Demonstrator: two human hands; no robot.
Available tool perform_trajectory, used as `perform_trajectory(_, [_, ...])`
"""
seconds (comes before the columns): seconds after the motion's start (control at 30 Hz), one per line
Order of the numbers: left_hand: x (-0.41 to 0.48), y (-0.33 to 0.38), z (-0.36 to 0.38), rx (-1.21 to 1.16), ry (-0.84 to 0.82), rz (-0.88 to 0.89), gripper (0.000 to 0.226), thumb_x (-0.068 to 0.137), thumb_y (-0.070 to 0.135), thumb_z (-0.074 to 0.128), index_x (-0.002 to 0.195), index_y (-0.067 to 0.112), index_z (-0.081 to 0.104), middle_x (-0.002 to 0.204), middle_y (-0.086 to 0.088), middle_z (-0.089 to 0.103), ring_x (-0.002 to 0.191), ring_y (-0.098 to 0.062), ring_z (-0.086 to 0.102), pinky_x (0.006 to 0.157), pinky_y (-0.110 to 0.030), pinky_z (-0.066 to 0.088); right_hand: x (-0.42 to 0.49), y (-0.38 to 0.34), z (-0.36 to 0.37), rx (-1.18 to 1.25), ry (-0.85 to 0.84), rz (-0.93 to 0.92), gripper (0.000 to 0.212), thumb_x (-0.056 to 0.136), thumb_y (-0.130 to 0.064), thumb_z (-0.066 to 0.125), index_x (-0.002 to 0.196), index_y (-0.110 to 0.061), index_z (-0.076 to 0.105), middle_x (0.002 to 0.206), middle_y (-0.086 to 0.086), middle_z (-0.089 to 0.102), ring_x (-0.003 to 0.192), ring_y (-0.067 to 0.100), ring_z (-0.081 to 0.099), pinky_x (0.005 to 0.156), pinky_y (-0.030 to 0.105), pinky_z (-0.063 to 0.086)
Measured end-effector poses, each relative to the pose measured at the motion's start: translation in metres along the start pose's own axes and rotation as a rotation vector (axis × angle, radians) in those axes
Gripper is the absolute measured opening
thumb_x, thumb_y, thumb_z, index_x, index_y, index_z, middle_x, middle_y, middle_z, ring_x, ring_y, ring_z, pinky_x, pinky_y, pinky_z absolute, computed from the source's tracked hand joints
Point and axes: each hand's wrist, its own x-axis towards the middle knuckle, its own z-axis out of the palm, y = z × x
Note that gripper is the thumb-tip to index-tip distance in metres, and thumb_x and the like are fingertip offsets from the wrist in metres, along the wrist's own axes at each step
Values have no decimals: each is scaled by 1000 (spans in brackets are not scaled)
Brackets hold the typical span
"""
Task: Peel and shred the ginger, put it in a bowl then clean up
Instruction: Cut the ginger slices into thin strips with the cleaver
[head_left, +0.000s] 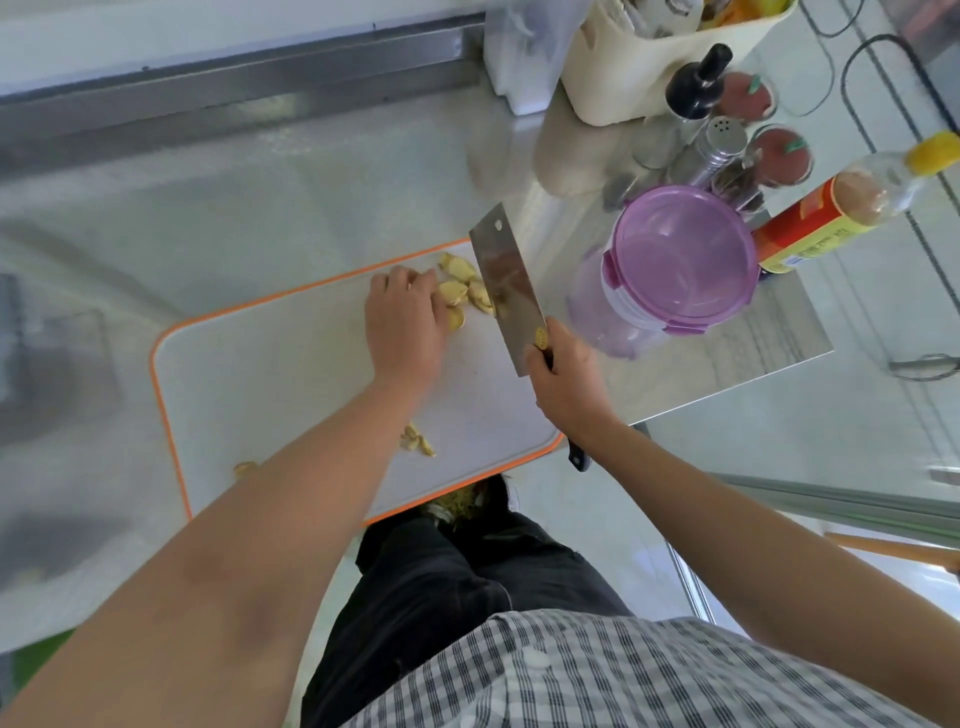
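On the white cutting board (291, 395), it looks like slicing time. The big knife (506, 291) is gripped tight in the right hand (563, 379). The left hand (405, 325) bends its fingers over the ginger slices (462, 291) by the far edge, right beside the blade. Next, I think, come thin cuts into shreds, with the fingers tucked back.

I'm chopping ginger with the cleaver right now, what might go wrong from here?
1. The left hand holds the ginger slices right beside the cleaver blade, so a slip may nick the fingertips.
2. The cutting board seems to overhang the counter's near edge; pressing down hard might tip it.
3. Ginger scraps lie near that edge and may fall to the floor.
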Motion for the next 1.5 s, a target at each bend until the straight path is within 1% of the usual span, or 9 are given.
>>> perform_trajectory(0.17, [17,4,7,67,-145,-116,27,94,28,54,108,10,68,112,-13,57,112,-34,45,83,-42,39,9,2,1,-1,-1,-5,23,89,-7,43,71,-10,30,62,3,32,52,25,36,46,45,36])
perform_trajectory(0.47, [28,8,6,4,-192,-222,31,86,36,67,109,16,68,115,-13,58,116,-32,45,90,-36,37,11,6,7,-3,-53,-6,24,88,-4,44,69,-11,31,61,1,31,53,17,28,49,33,23])
perform_trajectory(0.67, [14,8,4,-227,-95,-232,20,83,29,73,94,14,66,91,-4,68,97,-27,50,74,-28,31,8,1,5,9,-52,-25,22,89,-5,44,71,-10,32,61,0,31,52,17,27,49,32,22])
perform_trajectory(0.8, [4,4,-7,-433,6,-220,25,79,31,77,87,11,65,80,0,64,78,-23,59,70,-29,38,5,-4,4,18,-44,-57,29,91,-5,43,68,-14,28,60,-1,29,51,16,26,48,32,22])
perform_trajectory(0.9, [-11,2,-17,-510,-63,-241,26,77,35,79,86,14,66,75,7,60,74,-16,59,73,-28,44,0,-7,5,2,-41,-86,33,90,-4,44,66,-19,27,60,-1,30,51,16,27,49,32,22])
perform_trajectory(1.03, [-42,-1,-19,-539,-209,-338,23,73,28,83,87,16,69,76,5,63,72,-13,59,74,-27,47,-11,2,7,-41,-45,-156,13,87,-2,44,76,-5,38,63,7,38,54,22,33,49,37,27])
perform_trajectory(1.17, [-75,3,-8,-607,-328,-420,17,72,21,84,76,18,68,69,2,66,68,-20,64,74,-41,57,-29,9,4,-87,-67,-242,20,87,-1,46,74,-11,34,59,-5,30,50,15,29,49,32,23])
perform_trajectory(1.4, [-106,15,2,-402,-249,-304,22,80,29,76,81,8,74,78,-4,70,70,-17,60,61,-29,39,-53,26,-2,-219,-95,-292,21,84,-1,48,73,-12,34,60,-7,29,51,19,31,48,33,27])
perform_trajectory(1.5, [-111,15,4,-282,-177,-244,24,81,31,74,93,11,73,90,-7,68,83,-20,60,71,-28,42,-59,31,-5,-293,-128,-278,17,85,-2,47,80,-15,37,68,0,36,57,28,40,50,35,33])
